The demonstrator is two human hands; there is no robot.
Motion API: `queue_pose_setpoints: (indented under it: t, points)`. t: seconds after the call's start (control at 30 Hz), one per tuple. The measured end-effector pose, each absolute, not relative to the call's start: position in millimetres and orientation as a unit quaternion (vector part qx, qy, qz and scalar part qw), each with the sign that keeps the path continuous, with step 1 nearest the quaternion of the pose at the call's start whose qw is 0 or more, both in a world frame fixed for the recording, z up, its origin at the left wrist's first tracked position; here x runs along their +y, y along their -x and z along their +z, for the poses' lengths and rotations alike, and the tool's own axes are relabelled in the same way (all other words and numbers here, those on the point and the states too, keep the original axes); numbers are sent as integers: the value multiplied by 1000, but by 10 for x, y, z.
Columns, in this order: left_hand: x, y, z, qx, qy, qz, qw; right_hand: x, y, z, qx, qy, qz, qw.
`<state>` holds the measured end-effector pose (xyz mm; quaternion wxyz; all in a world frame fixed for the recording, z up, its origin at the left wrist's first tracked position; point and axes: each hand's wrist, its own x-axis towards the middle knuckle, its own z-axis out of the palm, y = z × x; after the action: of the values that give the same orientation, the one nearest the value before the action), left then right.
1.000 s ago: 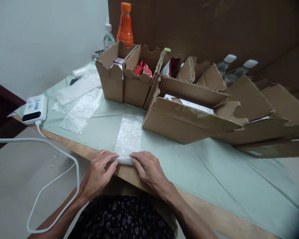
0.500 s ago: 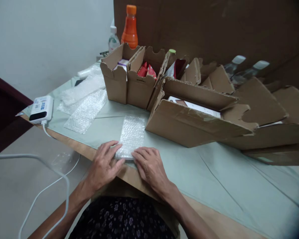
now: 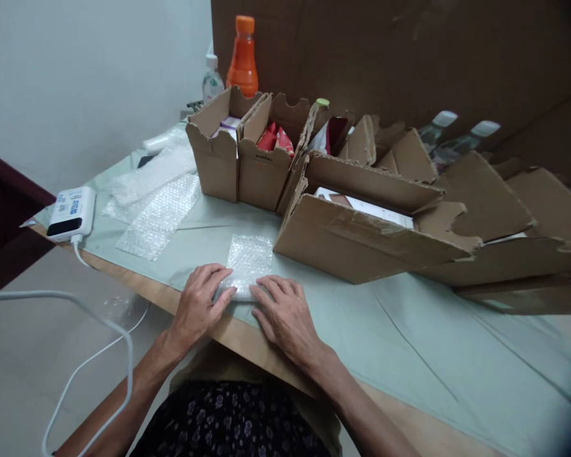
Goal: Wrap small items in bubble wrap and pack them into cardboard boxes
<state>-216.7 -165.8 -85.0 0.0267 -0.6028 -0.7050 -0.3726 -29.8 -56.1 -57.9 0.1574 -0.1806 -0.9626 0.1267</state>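
A small sheet of bubble wrap (image 3: pixel 250 255) lies near the table's front edge, its near end rolled or folded over into a thick band. My left hand (image 3: pixel 202 301) grips the left end of that band, thumb on the near side and fingers over the top. At the right end, my right hand (image 3: pixel 285 312) presses its fingers on the band, with the thumb lower on the near side. Whether anything is inside the roll cannot be made out.
More bubble wrap strips (image 3: pixel 159 216) lie to the left, near a white power bank (image 3: pixel 72 212) with a cable (image 3: pixel 78 251). Cardboard bins (image 3: pixel 361 241) holding packets and boxes line the back and right. Behind them stand an orange bottle (image 3: pixel 243 60) and several clear bottles.
The near end of the bubble wrap has been turned further away from me, so less flat sheet shows. Both hands have moved slightly forward with it, and the view has shifted a little.
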Motion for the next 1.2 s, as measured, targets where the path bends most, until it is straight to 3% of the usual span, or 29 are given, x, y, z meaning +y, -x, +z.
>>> queue_pose_setpoints:
  t: [0.27, 0.43, 0.63, 0.7, 0.87, 0.97, 1.1, 1.2]
  points:
    - [-1856, 2108, -677, -660, 633, -401, -55, -572, 183, -510, -929, 201, 262, 169]
    - [-1585, 2152, -788, -695, 592, -406, -43, -615, 153, -492, -942, 234, 156, 184]
    - [-1472, 2155, -851, -738, 520, -428, -29, -528, 357, -544, -969, 195, 76, 129]
    - [-1598, 2100, -807, -749, 454, -474, -88, -449, 396, -587, -964, 204, 96, 139]
    - [-1872, 1839, -725, -637, 273, -601, -398, -461, 338, -602, -897, 265, 271, 228]
    - [-1830, 1676, -721, -550, 259, -632, -480, -640, 258, -530, -841, 290, 395, 230]
    - [-1731, 1556, -687, -545, 275, -637, -470, -788, 96, -423, -836, 294, 405, 224]
    - [-1732, 1528, -630, -617, 350, -592, -382, -737, -86, -324, -853, 295, 367, 223]
